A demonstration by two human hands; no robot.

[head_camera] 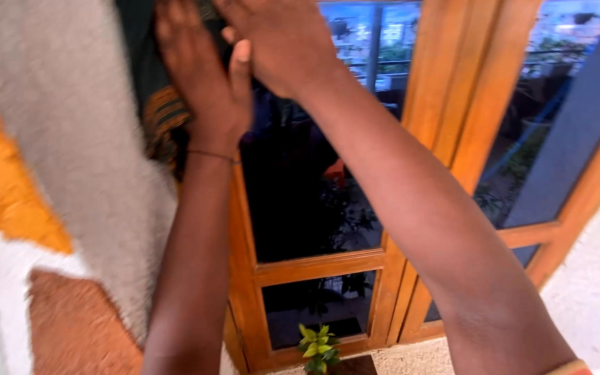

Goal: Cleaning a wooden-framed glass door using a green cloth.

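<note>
Two raised hands work a dark patterned cloth (157, 104) hanging beside a shaggy grey-and-orange rug (57, 160). Left hand (206, 83): fingers extended flat against cloth. Right hand (282, 42): fingers curled, grip not visible. Advice: press evenly, stay off the rug edge. Rightward, wooden window frame (314, 267) stands near; small plant (319, 347) below.

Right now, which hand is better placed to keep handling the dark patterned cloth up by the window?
Probably the left hand: it lies flat against the dark cloth. The right hand sits in front of the window glass, beside it.
</note>
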